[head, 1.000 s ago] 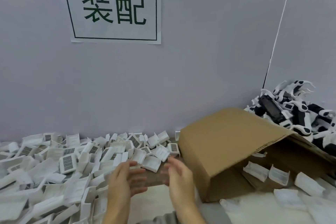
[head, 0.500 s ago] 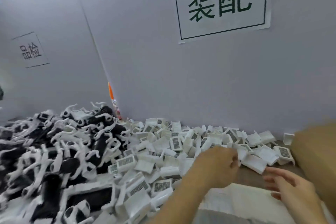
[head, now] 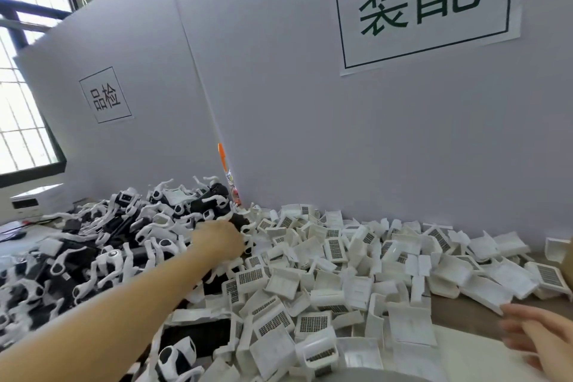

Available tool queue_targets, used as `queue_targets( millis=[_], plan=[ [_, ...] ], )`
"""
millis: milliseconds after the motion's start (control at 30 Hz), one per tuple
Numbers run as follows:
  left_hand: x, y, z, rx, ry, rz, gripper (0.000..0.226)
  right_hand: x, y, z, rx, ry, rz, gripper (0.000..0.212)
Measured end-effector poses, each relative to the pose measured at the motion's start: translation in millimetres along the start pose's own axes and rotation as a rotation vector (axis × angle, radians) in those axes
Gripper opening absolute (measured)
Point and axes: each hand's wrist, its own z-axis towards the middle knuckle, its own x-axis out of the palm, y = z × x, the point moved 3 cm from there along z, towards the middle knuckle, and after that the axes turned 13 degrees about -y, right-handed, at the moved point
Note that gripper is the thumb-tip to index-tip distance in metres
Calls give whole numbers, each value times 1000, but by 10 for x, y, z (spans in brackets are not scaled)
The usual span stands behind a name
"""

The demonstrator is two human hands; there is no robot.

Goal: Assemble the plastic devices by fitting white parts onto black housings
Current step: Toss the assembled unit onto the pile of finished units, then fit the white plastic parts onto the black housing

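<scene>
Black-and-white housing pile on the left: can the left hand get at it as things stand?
Probably yes. The left hand is already at the housing pile, on its right edge, with nothing between them; whether its fingers grip a piece is hidden.

Our left hand (head: 218, 240) has reached out from the white slotted plastic parts (head: 338, 276) into the heap of black plastic housings (head: 102, 245). Our right hand (head: 541, 339) has dropped back, fingers spread.

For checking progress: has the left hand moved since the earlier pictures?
Yes. The left hand has reached left, off the white parts onto the black-and-white pile.
</scene>
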Motion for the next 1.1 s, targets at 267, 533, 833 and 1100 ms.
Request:
queue_targets(
  millis=[267, 533, 833, 1100],
  plan=[
    [145, 171, 164, -38, 278, 74, 44, -70, -18, 47, 66, -493, -471, 28],
    [243, 205, 249, -302, 36, -197, 11, -156, -101, 102, -8, -644, -419, 32],
    [-66, 89, 50, -70, 45, -13, 30, -193, -142, 86, -52, -646, -419, 32],
    [-620, -526, -352, 147, -301, 193, 28, -214, -155, 95, -23, -637, -401, 32]
  ],
)
